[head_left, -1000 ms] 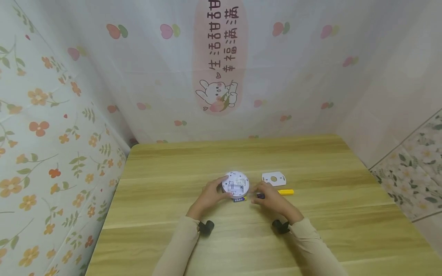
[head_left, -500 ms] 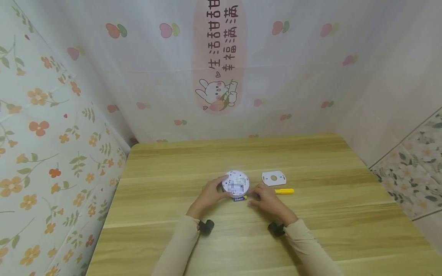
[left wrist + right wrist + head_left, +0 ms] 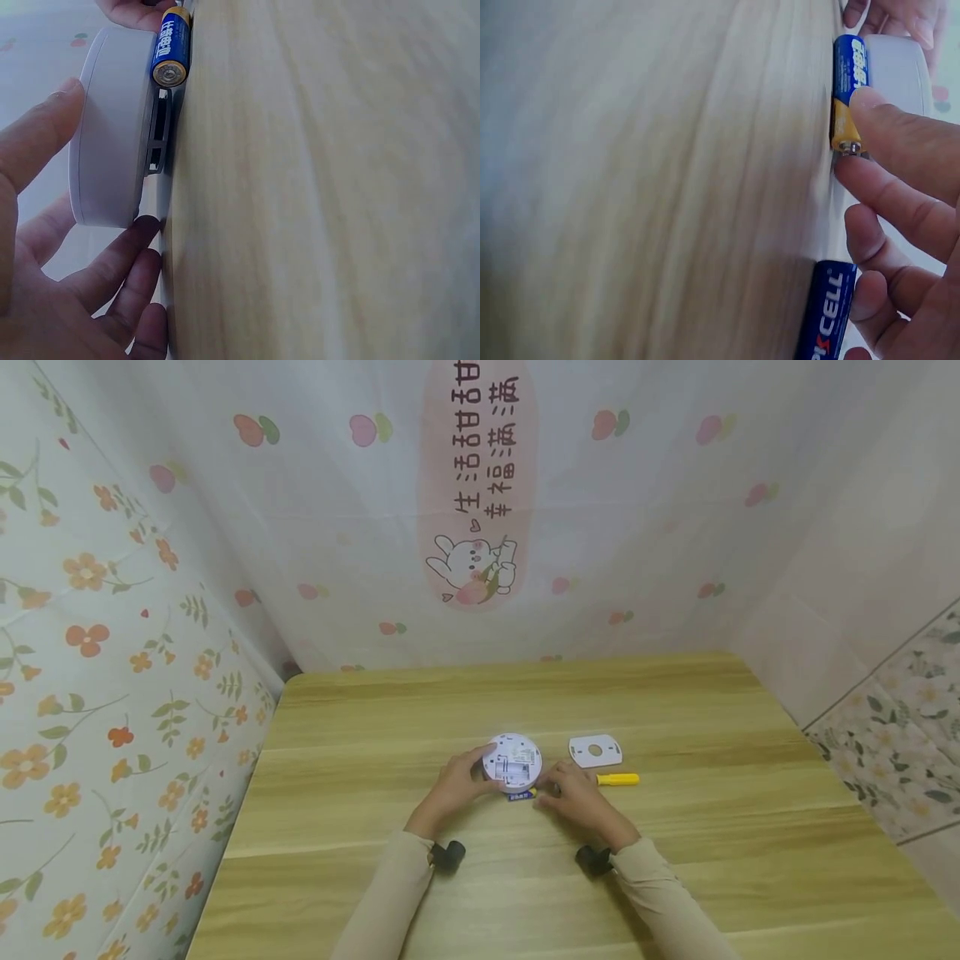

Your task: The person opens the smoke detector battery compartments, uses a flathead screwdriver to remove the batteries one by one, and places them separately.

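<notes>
My left hand (image 3: pixel 456 781) grips a round white device (image 3: pixel 517 752), resembling a smoke alarm, by its left side. Its face with a battery slot is turned up. A blue battery (image 3: pixel 849 82) with a yellow end lies against its near edge. Thumb and index finger of my right hand (image 3: pixel 579 795) are at that yellow end, the thumb overlapping it in the right wrist view. Below the curled lower fingers of the same hand is a second blue battery (image 3: pixel 829 311), hidden under the hand in the head view.
On the wooden table (image 3: pixel 375 710), a flat white plate (image 3: pixel 581 749) with a central hole lies beyond my right hand. A yellow-handled tool (image 3: pixel 621 779) is beside that hand, its other end hidden. Printed curtains stand behind and at the sides.
My right hand has moved a little left, toward the battery by the device. The dark thing seen under its fingers a second ago is now covered. My left hand keeps its hold in place.
</notes>
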`<state>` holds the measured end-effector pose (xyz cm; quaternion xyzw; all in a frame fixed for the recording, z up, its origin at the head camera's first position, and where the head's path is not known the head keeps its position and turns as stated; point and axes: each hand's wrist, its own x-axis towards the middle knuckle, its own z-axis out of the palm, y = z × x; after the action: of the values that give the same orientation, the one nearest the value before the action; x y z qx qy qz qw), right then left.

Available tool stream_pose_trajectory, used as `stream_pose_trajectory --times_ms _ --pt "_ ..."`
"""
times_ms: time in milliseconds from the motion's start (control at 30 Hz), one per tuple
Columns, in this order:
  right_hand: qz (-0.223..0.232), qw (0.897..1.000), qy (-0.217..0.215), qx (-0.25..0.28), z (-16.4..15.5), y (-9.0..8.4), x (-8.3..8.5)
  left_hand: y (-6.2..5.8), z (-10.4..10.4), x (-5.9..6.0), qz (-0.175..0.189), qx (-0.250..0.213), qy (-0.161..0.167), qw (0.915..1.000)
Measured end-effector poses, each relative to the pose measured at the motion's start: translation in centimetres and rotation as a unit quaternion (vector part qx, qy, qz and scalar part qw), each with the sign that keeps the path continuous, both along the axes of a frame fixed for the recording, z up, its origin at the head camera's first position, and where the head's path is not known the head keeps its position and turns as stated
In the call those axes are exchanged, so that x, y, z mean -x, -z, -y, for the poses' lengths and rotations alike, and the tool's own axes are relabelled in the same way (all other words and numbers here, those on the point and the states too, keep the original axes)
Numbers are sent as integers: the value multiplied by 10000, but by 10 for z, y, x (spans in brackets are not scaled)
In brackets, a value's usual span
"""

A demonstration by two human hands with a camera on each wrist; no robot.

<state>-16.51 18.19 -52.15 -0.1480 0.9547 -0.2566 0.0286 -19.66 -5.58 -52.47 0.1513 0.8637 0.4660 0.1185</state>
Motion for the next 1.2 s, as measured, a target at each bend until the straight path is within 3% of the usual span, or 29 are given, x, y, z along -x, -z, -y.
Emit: stream_pose_trajectory --times_ms 400,700,933,1200 --pt "-35 9996 263 -78 9 0 3 0 1 0 11 -138 11 9999" --pt "-48 9999 153 -16 8 -1 3 -1 2 -1 -8 -115 24 9999" --pt "-446 9989 -15 151 -6 -1 -2 0 2 -4 1 -68 3 10000" --pt "-586 9980 -15 244 -27 -6 -6 0 2 -1 28 -64 27 10000"
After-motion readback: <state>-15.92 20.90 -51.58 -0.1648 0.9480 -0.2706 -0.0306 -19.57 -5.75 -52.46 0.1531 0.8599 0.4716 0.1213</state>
